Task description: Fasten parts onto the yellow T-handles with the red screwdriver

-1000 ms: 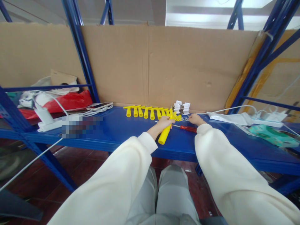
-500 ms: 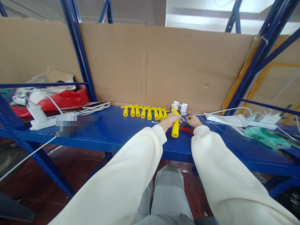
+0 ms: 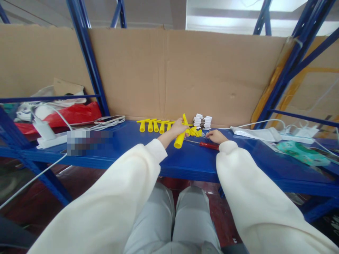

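My left hand (image 3: 177,129) is closed round a yellow plastic handle with a hollow round end (image 3: 180,141), tilted with the open end toward me. Over the blue shelf, my right hand (image 3: 217,136) has its fingertips drawn together at some tiny silvery pieces (image 3: 203,134); whatever lies between them is too small to make out. Small yellow parts (image 3: 195,132) lie in a pile between the hands. In front of the pile is a screwdriver with a red handle (image 3: 209,145). Several similar yellow handles (image 3: 150,126) stand in a row to the left, partly hidden by my left hand.
White stacked pieces (image 3: 202,122) stand against the cardboard panel (image 3: 201,77). A power strip with cables (image 3: 43,141) and a red bag (image 3: 79,114) are on the left. A green packet (image 3: 303,154) and a white pouch (image 3: 256,134) lie right.
My left hand has moved left with the yellow handle, uncovering the small yellow parts and more of the screwdriver. My right hand has shifted slightly left, near the silvery pieces.
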### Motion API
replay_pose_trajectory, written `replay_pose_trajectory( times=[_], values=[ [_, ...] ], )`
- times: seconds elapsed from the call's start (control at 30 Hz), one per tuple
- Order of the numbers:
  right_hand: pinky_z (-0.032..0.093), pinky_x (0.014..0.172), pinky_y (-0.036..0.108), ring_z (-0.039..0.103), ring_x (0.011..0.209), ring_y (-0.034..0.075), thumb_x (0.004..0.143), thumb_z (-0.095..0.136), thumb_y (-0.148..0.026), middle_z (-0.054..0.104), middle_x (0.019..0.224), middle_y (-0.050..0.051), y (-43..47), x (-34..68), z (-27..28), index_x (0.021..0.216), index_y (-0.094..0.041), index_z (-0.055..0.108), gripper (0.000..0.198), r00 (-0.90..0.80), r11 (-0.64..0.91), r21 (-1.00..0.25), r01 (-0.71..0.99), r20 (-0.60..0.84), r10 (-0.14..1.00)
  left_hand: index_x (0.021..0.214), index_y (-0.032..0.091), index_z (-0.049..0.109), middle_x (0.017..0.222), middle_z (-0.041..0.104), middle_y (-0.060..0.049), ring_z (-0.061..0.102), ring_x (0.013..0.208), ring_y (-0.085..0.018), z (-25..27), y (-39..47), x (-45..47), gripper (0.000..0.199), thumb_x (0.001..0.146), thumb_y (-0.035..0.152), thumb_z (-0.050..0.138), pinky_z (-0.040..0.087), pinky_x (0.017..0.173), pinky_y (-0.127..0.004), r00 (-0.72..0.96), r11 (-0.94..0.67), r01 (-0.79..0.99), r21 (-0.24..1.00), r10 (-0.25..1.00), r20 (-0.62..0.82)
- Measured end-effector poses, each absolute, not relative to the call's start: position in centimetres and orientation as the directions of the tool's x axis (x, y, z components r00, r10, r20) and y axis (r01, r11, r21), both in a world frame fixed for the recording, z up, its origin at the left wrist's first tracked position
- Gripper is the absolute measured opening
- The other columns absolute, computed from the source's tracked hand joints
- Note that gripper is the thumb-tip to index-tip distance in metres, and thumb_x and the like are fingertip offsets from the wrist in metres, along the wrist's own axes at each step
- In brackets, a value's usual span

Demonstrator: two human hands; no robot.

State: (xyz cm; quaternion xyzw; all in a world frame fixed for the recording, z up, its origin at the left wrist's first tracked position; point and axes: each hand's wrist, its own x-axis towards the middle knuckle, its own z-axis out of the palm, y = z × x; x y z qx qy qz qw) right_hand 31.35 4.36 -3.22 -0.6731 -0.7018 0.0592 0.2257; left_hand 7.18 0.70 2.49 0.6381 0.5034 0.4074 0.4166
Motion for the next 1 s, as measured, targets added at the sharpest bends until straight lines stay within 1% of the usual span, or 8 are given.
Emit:
replay_pose_trajectory(
  times=[0.1, 0.27, 0.43, 0.53, 0.63, 0.77, 0.87, 1.0],
  values=[
    [0.052, 0.098, 0.024, 0.073, 0.104, 0.020, 0.079, 0.053, -0.007, 0.081, 0.101, 0.004, 4.0, 30.9, -2.9, 0.091, -0.021, 0.085, 0.037, -0.025, 0.112, -0.383, 0.917, 0.225, 0.974, 0.142, 0.018, 0.043, 0.107, 0.072, -0.007, 0.063, 0.049, -0.010, 2.8, 1.2, 4.0, 0.055, 0.090, 0.007, 0.058, 0.053, 0.051, -0.022, 0.087, -0.238, 0.376, 0.895, 0.971, 0.222],
    [0.053, 0.100, 0.027, 0.073, 0.106, 0.022, 0.080, 0.051, -0.005, 0.081, 0.107, 0.005, 3.6, 30.5, -2.7, 0.097, -0.020, 0.085, 0.040, -0.007, 0.096, -0.374, 0.922, 0.230, 0.973, 0.141, 0.021, 0.041, 0.104, 0.073, -0.005, 0.065, 0.050, -0.011, 2.6, 2.1, 0.8, 0.059, 0.087, 0.006, 0.060, 0.055, 0.053, -0.022, -0.015, -0.180, 0.390, 0.903, 0.979, 0.202],
    [0.053, 0.099, 0.030, 0.073, 0.105, 0.022, 0.082, 0.052, -0.007, 0.080, 0.111, 0.007, 3.1, 30.0, -2.1, 0.102, -0.018, 0.083, 0.039, -0.012, 0.119, -0.364, 0.924, 0.285, 0.958, 0.136, 0.018, 0.042, 0.096, 0.074, -0.005, 0.062, 0.045, -0.009, 0.7, 2.2, 0.3, 0.053, 0.088, 0.008, 0.060, 0.054, 0.051, -0.021, 0.010, -0.136, 0.401, 0.906, 0.990, 0.144],
    [0.054, 0.098, 0.033, 0.073, 0.104, 0.023, 0.085, 0.056, -0.015, 0.080, 0.109, 0.007, 2.3, 29.6, -1.4, 0.100, -0.018, 0.082, 0.030, -0.093, 0.190, -0.390, 0.901, 0.255, 0.962, 0.138, 0.018, 0.040, 0.098, 0.074, -0.006, 0.060, 0.043, -0.008, -0.3, 2.1, 0.4, 0.052, 0.090, 0.009, 0.058, 0.053, 0.050, -0.019, 0.021, -0.130, 0.447, 0.885, 0.991, 0.135],
    [0.055, 0.094, 0.035, 0.072, 0.100, 0.025, 0.087, 0.062, -0.035, 0.080, 0.102, 0.006, 1.0, 29.4, -0.6, 0.096, -0.019, 0.081, 0.027, -0.218, 0.253, -0.436, 0.864, 0.131, 0.967, 0.140, 0.018, 0.039, 0.104, 0.073, -0.008, 0.061, 0.044, -0.009, -1.0, 2.1, 0.4, 0.053, 0.091, 0.010, 0.058, 0.054, 0.050, -0.021, 0.032, -0.129, 0.488, 0.863, 0.991, 0.131],
    [0.053, 0.091, 0.033, 0.070, 0.098, 0.026, 0.076, 0.074, -0.047, 0.079, 0.099, 0.005, -0.4, 29.5, 0.0, 0.091, -0.023, 0.081, 0.030, -0.286, 0.254, -0.418, 0.872, -0.012, 0.958, 0.141, 0.018, 0.040, 0.106, 0.073, -0.010, 0.066, 0.049, -0.012, -1.6, 2.3, 0.3, 0.052, 0.092, 0.011, 0.058, 0.057, 0.053, -0.025, 0.019, -0.123, 0.512, 0.850, 0.991, 0.132],
    [0.053, 0.085, 0.032, 0.069, 0.095, 0.026, 0.068, 0.079, -0.048, 0.077, 0.097, 0.005, -0.7, 29.5, 0.0, 0.086, -0.023, 0.079, 0.031, -0.263, 0.237, -0.394, 0.888, -0.013, 0.965, 0.140, 0.018, 0.041, 0.103, 0.073, -0.009, 0.070, 0.054, -0.014, -2.0, 2.6, 0.4, 0.052, 0.092, 0.012, 0.059, 0.057, 0.055, -0.025, 0.030, -0.145, 0.506, 0.850, 0.988, 0.150],
    [0.052, 0.080, 0.031, 0.067, 0.090, 0.025, 0.067, 0.079, -0.046, 0.075, 0.088, 0.004, -0.4, 29.5, -0.5, 0.072, -0.023, 0.073, 0.025, -0.243, 0.239, -0.353, 0.905, 0.035, 0.969, 0.142, 0.019, 0.042, 0.093, 0.073, -0.006, 0.072, 0.058, -0.016, -2.1, 2.6, 0.4, 0.053, 0.092, 0.012, 0.059, 0.057, 0.055, -0.024, 0.047, -0.149, 0.496, 0.856, 0.988, 0.145]
  ],
)
